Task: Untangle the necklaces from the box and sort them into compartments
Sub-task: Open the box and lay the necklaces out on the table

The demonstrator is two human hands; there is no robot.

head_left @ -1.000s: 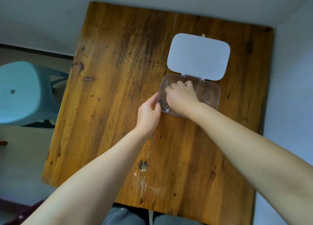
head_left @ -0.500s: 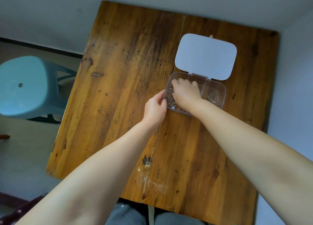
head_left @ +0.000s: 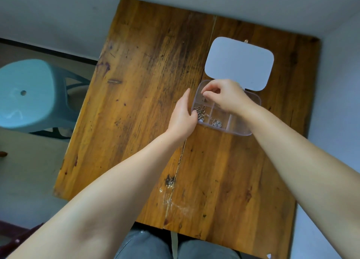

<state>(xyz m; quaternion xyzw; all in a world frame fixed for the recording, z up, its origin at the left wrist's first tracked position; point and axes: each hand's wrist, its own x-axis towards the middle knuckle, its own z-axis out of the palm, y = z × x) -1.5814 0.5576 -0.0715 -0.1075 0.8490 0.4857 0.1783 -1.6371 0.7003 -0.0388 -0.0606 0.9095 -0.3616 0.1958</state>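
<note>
Open on the scratched brown wooden table (head_left: 148, 95): a clear plastic compartment box (head_left: 238, 127), its pale rounded lid (head_left: 239, 62) folded back flat. Left hand (head_left: 183, 115) braced against the box's left end, thumb up, fingers curled onto the wall. Right hand (head_left: 228, 95) poised over the far-left compartment, fingertips pinched together on a thin silver necklace chain (head_left: 204, 97). More tangled silver necklaces (head_left: 201, 113) in the near-left cells. Off to the left, a light blue plastic stool (head_left: 25, 95).
</note>
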